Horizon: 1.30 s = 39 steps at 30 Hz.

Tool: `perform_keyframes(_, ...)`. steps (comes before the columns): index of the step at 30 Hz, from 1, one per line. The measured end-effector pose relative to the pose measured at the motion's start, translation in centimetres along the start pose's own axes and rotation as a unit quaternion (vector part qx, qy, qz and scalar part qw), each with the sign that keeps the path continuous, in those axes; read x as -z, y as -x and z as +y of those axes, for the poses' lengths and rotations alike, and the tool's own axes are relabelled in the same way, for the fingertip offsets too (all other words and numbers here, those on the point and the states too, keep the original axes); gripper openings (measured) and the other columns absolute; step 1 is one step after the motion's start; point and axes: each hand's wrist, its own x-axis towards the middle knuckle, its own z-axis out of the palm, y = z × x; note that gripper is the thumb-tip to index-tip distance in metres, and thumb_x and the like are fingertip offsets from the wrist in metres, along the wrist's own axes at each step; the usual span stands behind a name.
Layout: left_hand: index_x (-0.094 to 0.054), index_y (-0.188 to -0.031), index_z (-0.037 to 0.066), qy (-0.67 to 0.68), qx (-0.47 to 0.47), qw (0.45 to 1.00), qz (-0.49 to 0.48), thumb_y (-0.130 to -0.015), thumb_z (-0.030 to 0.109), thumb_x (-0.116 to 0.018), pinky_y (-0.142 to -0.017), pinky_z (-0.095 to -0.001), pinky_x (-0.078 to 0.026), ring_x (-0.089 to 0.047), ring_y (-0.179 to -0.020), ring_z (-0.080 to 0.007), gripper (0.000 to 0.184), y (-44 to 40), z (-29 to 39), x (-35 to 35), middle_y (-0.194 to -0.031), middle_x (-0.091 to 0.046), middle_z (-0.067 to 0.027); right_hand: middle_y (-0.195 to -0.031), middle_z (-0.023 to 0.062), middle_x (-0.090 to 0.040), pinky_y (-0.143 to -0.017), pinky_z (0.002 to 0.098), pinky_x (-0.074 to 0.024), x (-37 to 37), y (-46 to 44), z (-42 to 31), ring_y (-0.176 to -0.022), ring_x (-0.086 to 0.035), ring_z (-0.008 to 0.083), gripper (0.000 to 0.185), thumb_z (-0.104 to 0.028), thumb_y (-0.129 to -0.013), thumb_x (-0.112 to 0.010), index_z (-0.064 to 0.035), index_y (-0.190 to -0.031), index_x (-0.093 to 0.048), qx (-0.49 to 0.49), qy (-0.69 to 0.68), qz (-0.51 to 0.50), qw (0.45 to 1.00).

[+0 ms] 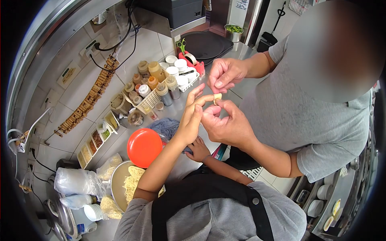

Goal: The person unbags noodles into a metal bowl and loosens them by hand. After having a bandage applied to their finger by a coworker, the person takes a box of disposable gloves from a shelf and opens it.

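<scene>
1. White label (pixel 69 74) on the wall at 10 o'clock; its small print is beyond me from here.
2. Blue label (pixel 81 228) between 7 and 8 o'clock, too tiny to read; I can't make out a brand.
3. Left hand (pixel 189 120) at the middle of the clock: raised, fingers apart, grasping nothing. One finger points toward 2 o'clock and wears the strip at its tip.
4. Right hand (pixel 198 150) at 6 o'clock: lowered, fingers spread beside the cloth (pixel 165 129), with nothing in its grip that I can see.
5. Strip (pixel 218 97) just off centre, between 1 and 2 o'clock: pale yellow, around that fingertip. I'd expect it to weigh next to nothing, soft and bendy, perhaps tacky inside, easily creased or torn. A light pinch at its edge looks best, the finger beneath giving support. No print shows on it.
6. Co-worker's lower hand (pixel 230 124): thumb and finger pinched together at the strip. The upper hand (pixel 227 74) has its fingertips gathered just above; whether they hold anything, I can't tell.
7. Notice (pixel 242 5) near 1 o'clock: lines of text, too blurred to read.
8. Paper (pixel 298 6) farther right, between 1 and 2 o'clock: printed, illegible.
</scene>
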Motion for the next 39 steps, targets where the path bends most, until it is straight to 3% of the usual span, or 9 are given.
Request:
perform_keyframes(11,-0.062,-0.113,0.005,0.021,-0.024,0.999,0.026,-0.093,0.061,-0.006,-0.109,-0.0468,-0.018,-0.023,-0.135,-0.0338,0.082,0.1,-0.6,0.0,-0.138,-0.032,-0.0212,-0.145,0.0253,-0.023,-0.108,0.0493,-0.0231,0.0,-0.1,0.0,-0.134,-0.024,0.0420,0.072,-0.035,-0.079,-0.061,-0.0198,-0.143,-0.032,0.014,-0.014,0.025,0.999)
perform_keyframes(13,-0.062,-0.113,0.005,0.016,-0.027,0.999,0.020,-0.093,0.060,-0.006,-0.109,-0.0466,-0.018,-0.024,-0.135,-0.0339,0.082,0.1,-0.5,0.1,-0.138,-0.032,-0.0215,-0.129,0.0210,-0.042,-0.108,0.0510,-0.0219,0.1,-0.1,-0.2,-0.127,-0.031,0.0397,0.055,-0.037,-0.078,-0.060,-0.0075,-0.123,-0.051,0.032,-0.026,0.096,0.995)
perform_keyframes(17,-0.061,-0.114,0.004,0.019,-0.038,0.999,0.024,-0.093,0.058,-0.004,-0.110,-0.0463,-0.018,-0.023,-0.135,-0.0337,0.081,0.2,-1.0,0.2,-0.138,-0.033,-0.0209,-0.129,0.0216,-0.041,-0.107,0.0509,-0.0224,0.1,-0.1,-0.2,-0.126,-0.032,0.0402,0.055,-0.038,-0.078,-0.060,-0.0069,-0.123,-0.051,0.030,-0.017,0.093,0.995)
perform_keyframes(20,-0.061,-0.114,0.005,0.032,-0.031,0.998,0.037,-0.094,0.057,-0.004,-0.110,-0.0465,-0.018,-0.023,-0.135,-0.0337,0.080,0.3,-1.0,0.0,-0.138,-0.034,-0.0196,-0.146,0.0254,-0.022,-0.108,0.0491,-0.0236,0.0,-0.1,0.0,-0.134,-0.024,0.0420,0.071,-0.035,-0.079,-0.061,-0.0187,-0.142,-0.034,0.018,-0.010,0.031,0.999)
perform_keyframes(33,-0.062,-0.114,0.008,0.024,-0.053,0.997,0.042,-0.095,0.057,-0.011,-0.110,-0.0438,-0.018,-0.024,-0.133,-0.0322,0.073,0.2,-0.9,-0.1,-0.135,-0.040,-0.0156,-0.121,0.0245,-0.048,-0.104,0.0549,-0.0256,-2.5,-0.8,0.6,-0.119,-0.037,0.0439,0.052,-0.033,-0.075,-0.063,-0.0036,-0.117,-0.056,0.035,-0.035,0.101,0.994)
perform_keyframes(36,-0.063,-0.112,0.008,0.030,-0.076,0.995,0.049,-0.095,0.057,-0.011,-0.109,-0.0426,-0.020,-0.026,-0.132,-0.0324,0.073,0.0,-1.9,-0.8,-0.132,-0.041,-0.0160,-0.111,0.0154,-0.050,-0.093,0.0399,-0.0330,16.6,-2.2,-2.8,-0.106,-0.044,0.0294,0.042,-0.027,-0.084,-0.054,-0.0028,-0.118,-0.052,0.036,-0.128,0.088,0.987)
perform_keyframes(37,-0.064,-0.111,0.009,0.048,-0.073,0.994,0.066,-0.096,0.055,-0.014,-0.109,-0.0429,-0.021,-0.028,-0.131,-0.0326,0.069,0.0,-2.1,-1.1,-0.131,-0.039,-0.0172,-0.105,0.0116,-0.051,-0.088,0.0338,-0.0361,23.1,-3.2,-4.0,-0.099,-0.046,0.0233,0.035,-0.025,-0.088,-0.049,-0.0023,-0.115,-0.052,0.002,-0.523,0.042,0.851)
perform_keyframes(38,-0.064,-0.111,0.010,0.138,-0.040,0.988,0.052,-0.097,0.052,-0.018,-0.108,-0.0434,-0.022,-0.029,-0.130,-0.0327,0.063,0.1,-1.5,-1.1,-0.133,-0.036,-0.0185,-0.098,0.0078,-0.052,-0.082,0.0278,-0.0392,26.5,-4.0,-4.9,-0.092,-0.049,0.0172,0.029,-0.022,-0.093,-0.045,-0.0019,-0.112,-0.051,-0.019,-0.846,-0.061,0.529)
perform_keyframes(39,-0.064,-0.109,0.011,0.116,-0.049,0.990,0.064,-0.099,0.047,-0.019,-0.108,-0.0427,-0.021,-0.030,-0.129,-0.0321,0.059,0.2,-1.3,-1.1,-0.131,-0.040,-0.0175,-0.092,0.0041,-0.053,-0.077,0.0218,-0.0423,28.2,-4.1,-6.0,-0.085,-0.052,0.0111,0.024,-0.020,-0.098,-0.040,-0.0014,-0.110,-0.051,-0.035,-0.907,-0.133,0.399)
